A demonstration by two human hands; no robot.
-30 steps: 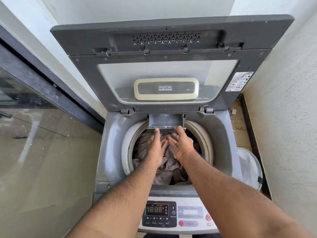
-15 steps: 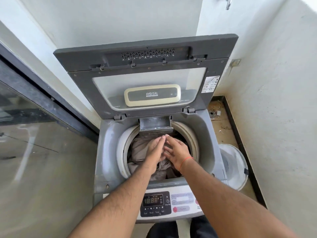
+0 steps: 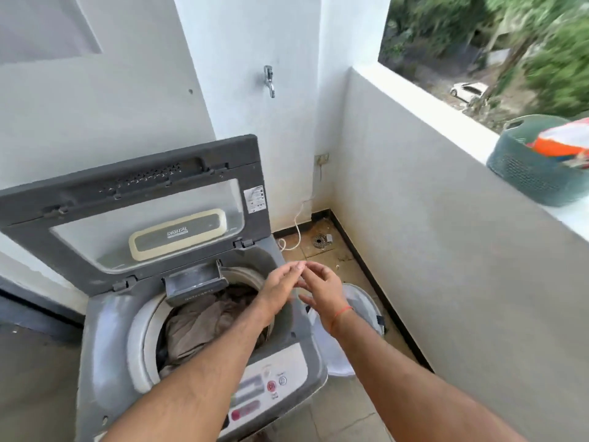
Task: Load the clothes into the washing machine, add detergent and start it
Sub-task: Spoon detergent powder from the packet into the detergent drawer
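A grey top-load washing machine stands at the lower left with its lid raised. Brown and grey clothes fill the drum. The detergent drawer sticks out at the drum's back rim. My left hand and my right hand hover together above the machine's right edge, fingers relaxed, fingertips touching, holding nothing. The control panel lies under my left forearm. An orange and white detergent packet sits in a teal basket on the balcony ledge at the right.
A white laundry basket stands on the floor right of the machine. A tap projects from the wall behind. A floor drain and a white cord lie in the corner. The white parapet wall runs along the right.
My view has swung right and up, bringing the ledge and teal basket into sight. Both hands have lifted out of the drum and moved right, off the clothes.
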